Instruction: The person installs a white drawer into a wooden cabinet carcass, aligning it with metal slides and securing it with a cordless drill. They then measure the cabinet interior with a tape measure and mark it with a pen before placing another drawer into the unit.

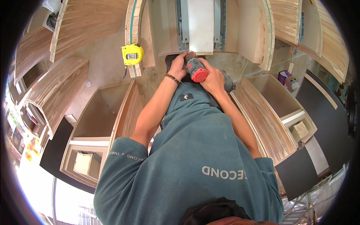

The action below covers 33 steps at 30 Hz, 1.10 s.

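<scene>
And here it is, head bent right over the work: the right hand (213, 78) is wrapped firmly around the drill (196, 69), fingers closed on its grip, the red rear cap facing up toward the head and the grey base (228, 81) poking out past the outer side of the hand. The drill sits in front of the body, its nose at the near edge of the white panel (201, 28). Over to the left hand (177, 66) — fingers bent and drawn in close beside that nose, right by the same edge; whether they pinch some small piece there cannot be told. A beaded bracelet (172, 78) circles that wrist. Look at the panel: it lies between two metal rails, the left rail (183, 22) and the right rail (218, 22), with pale cabinet walls flanking the pair. Off to the left, a yellow tape measure (133, 54) rests on the cabinet's striped edge (134, 22). Wooden units all about: the left unit (125, 107) and the right unit (262, 116) stand either side of the person in the teal shirt (198, 146), and beyond the right one — a small purple box (288, 80), next to a large black board (318, 101).
</scene>
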### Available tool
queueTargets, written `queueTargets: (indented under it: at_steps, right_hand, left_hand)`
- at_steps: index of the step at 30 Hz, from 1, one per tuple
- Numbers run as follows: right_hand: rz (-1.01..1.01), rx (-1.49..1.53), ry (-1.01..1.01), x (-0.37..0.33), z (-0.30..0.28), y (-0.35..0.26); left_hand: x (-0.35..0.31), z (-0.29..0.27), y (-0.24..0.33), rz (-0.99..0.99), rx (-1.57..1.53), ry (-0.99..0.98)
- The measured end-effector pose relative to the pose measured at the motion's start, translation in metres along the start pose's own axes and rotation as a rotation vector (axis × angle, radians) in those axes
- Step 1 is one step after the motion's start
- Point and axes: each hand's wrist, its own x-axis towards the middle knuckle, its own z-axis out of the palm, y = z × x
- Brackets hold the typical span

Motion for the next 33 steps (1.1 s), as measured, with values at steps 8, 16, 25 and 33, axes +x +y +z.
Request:
queueTargets:
  at_steps: [8,16,25,33]
  right_hand:
    - [0.032,-0.071,-0.062,0.026,0.013,0.004]
    - [0.026,-0.069,-0.088,0.029,0.01,0.003]
    - [0.052,-0.112,-0.137,0.037,0.005,-0.009]
    - [0.12,-0.366,-0.296,0.054,-0.005,-0.039]
  left_hand:
    - [-0.003,0.001,0.002,-0.013,-0.081,-0.06]
    - [-0.015,0.013,0.0,-0.035,-0.135,-0.059]
    - [-0.019,0.015,0.0,-0.036,-0.1,-0.063]
    - [-0.098,0.06,0.003,0.074,0.245,0.143]
